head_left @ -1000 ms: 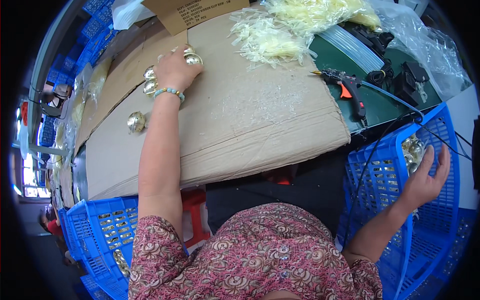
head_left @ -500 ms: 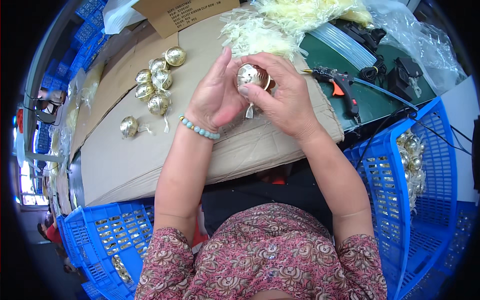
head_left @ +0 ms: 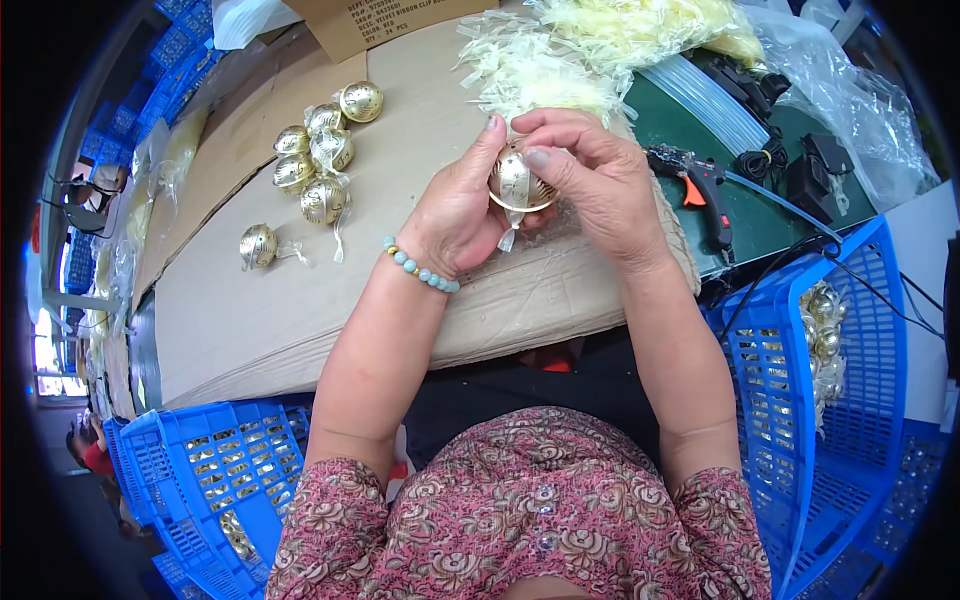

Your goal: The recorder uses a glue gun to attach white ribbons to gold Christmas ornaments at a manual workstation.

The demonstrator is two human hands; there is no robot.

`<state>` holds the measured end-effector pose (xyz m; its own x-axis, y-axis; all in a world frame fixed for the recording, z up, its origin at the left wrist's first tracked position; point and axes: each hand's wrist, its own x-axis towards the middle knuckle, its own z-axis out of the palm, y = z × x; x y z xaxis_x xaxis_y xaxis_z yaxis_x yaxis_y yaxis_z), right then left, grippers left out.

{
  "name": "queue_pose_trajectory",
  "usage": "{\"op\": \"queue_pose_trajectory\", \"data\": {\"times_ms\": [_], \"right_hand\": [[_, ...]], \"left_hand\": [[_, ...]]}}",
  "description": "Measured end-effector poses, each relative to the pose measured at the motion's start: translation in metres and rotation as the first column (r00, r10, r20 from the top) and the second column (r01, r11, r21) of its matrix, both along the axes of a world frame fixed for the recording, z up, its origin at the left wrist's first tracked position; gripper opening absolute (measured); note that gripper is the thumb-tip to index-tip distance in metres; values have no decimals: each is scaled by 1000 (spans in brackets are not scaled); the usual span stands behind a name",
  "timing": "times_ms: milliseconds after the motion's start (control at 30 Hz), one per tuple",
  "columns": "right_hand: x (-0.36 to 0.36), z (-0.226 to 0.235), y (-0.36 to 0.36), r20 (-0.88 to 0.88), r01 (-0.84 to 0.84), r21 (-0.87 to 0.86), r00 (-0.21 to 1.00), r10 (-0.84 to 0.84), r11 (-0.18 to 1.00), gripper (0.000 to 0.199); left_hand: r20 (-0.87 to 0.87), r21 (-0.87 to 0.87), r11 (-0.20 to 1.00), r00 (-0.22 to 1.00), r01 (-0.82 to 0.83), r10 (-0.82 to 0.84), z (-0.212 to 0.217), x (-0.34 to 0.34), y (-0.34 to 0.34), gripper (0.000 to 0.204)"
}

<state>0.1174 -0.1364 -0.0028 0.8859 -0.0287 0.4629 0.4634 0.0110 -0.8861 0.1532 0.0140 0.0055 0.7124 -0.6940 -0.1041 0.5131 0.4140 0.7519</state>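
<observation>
Between my two hands is a round gold bell ornament (head_left: 514,182) with a short pale ribbon hanging from its lower side. My left hand (head_left: 458,204), with a beaded bracelet at the wrist, cups it from the left and below, fingers closed around it. From the right, my right hand (head_left: 605,190) presses its thumb onto the ball's front, its fingers curled over the top. Several more gold bell ornaments (head_left: 326,201) lie in a cluster on the cardboard to the left, some with ribbon tails. One single gold ornament (head_left: 257,246) lies nearer me.
Cardboard sheets (head_left: 300,330) cover the table. At the back lies a heap of pale yellow ribbons (head_left: 530,70). A glue gun (head_left: 700,190) rests on the green surface at right, near clear glue sticks (head_left: 705,95). Blue crates (head_left: 735,300) with gold ornaments stand either side of me.
The ornament has turned in my hands, its ribbon now across the front. Both hands are slightly farther right in the picture, and my right thumb has moved up on the ball.
</observation>
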Motion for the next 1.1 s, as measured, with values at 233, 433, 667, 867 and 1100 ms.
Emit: {"op": "queue_pose_trajectory", "data": {"times_ms": [233, 433, 667, 867, 1100], "right_hand": [[6, 6, 3, -94, -14, 393, 994, 55, 920, 12], [7, 7, 3, -56, -28, 443, 997, 59, 896, 14], [8, 5, 7, -91, -18, 351, 994, 53, 936, 16], [-26, 6, -51, 333, 749, -389, 658, -676, 537, 13], [-62, -12, -103, 177, 536, -839, 430, -885, 93, 35]], "left_hand": [[-32, -41, 998, 999, -43, 41, 2, 2, 6, 32], [-77, -63, 998, 997, 21, -26, 1, 2, 7, 33], [-51, 17, 1000, 999, -10, 11, 0, -6, 2, 30], [-134, -30, 993, 985, -115, 110, 1, 4, 7, 29], [-176, -97, 957, 951, -275, 255, 2, 8, 6, 26]]}}
